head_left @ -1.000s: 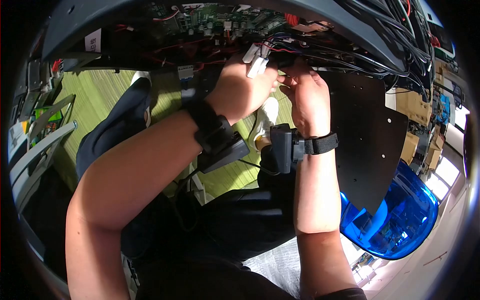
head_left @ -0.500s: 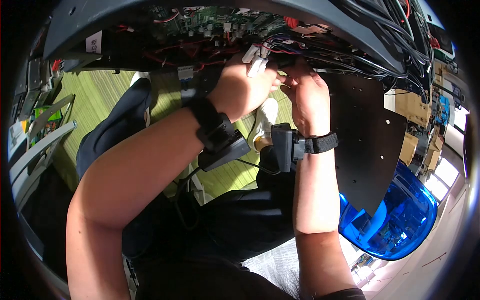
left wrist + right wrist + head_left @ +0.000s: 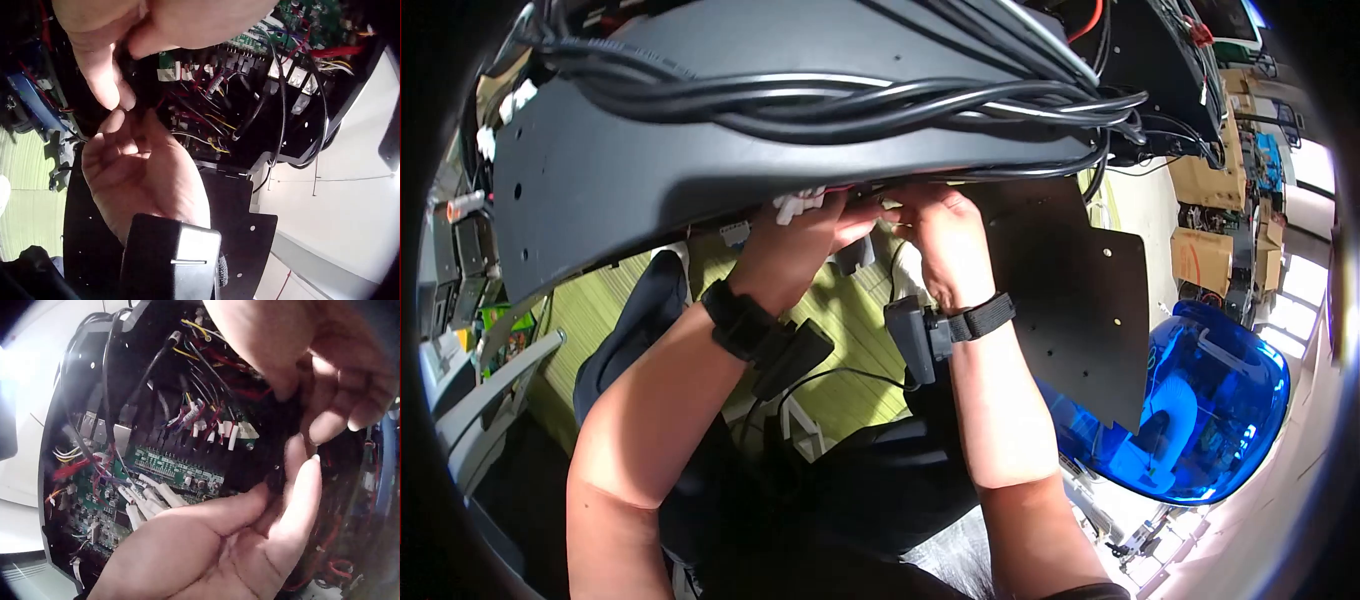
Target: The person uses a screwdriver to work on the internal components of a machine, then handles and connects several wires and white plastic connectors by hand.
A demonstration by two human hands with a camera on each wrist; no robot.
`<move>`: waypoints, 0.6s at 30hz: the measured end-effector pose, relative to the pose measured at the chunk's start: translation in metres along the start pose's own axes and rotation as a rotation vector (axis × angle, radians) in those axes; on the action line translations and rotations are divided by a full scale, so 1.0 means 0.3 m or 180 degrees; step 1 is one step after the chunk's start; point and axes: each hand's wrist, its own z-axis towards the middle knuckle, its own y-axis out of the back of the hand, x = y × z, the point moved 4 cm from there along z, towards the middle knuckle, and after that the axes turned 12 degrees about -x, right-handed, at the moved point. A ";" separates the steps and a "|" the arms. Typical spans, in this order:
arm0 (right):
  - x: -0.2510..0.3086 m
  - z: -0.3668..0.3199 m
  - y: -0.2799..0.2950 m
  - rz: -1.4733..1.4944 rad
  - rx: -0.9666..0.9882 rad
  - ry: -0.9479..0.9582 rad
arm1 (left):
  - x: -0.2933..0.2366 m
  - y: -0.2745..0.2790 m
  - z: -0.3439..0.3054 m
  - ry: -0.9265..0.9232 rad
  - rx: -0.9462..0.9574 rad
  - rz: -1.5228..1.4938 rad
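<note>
Right up near twelve o'clock in the head view, the left hand (image 3: 795, 250) and the right hand (image 3: 950, 245) meet at their fingertips, under the edge of the dark housing (image 3: 730, 160). Fingers bend inward on both, but whether either grip is closed on something small, I cannot tell; the spot between them is in shadow. White connectors (image 3: 800, 208) lie against the left hand, at about eleven o'clock. Thick black cables (image 3: 880, 112) run twisted across the housing's outer face, at twelve o'clock. Inside the housing, both wrist views show a green circuit board (image 3: 106, 515) and bundles of thin coloured wires (image 3: 187, 415) near the hands. A black plate (image 3: 1070, 300) with small holes stands at three o'clock, a see-through blue shell (image 3: 1190, 410) at four, and cardboard boxes (image 3: 1203, 262) beyond the plate, also around three.
</note>
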 end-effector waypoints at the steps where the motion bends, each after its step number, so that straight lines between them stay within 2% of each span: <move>1: -0.002 0.006 0.001 0.0071 0.0010 -0.0038 | 0.014 0.002 -0.009 0.0768 -0.0252 -0.0758; 2: 0.001 0.003 -0.001 0.0134 -0.0007 -0.0065 | -0.037 -0.009 -0.024 0.1543 -0.0505 -0.1516; 5: 0.014 -0.004 -0.006 0.0101 -0.0010 -0.0047 | -0.009 -0.001 -0.018 0.1747 -0.0454 -0.1243; 8: 0.012 -0.001 -0.006 0.0106 -0.0036 -0.0046 | -0.024 -0.004 -0.014 0.1442 -0.0445 -0.1307; 15: 0.006 0.007 -0.002 0.0117 0.0071 -0.0016 | -0.020 0.001 -0.013 0.1419 -0.0411 -0.1338; 17: 0.006 0.002 -0.004 0.0147 0.0081 -0.0017 | -0.036 0.000 -0.014 0.0837 -0.0118 -0.0681; 18: 0.013 -0.001 -0.005 0.0123 0.0055 -0.0028 | -0.022 0.004 -0.014 0.0838 -0.0119 -0.0681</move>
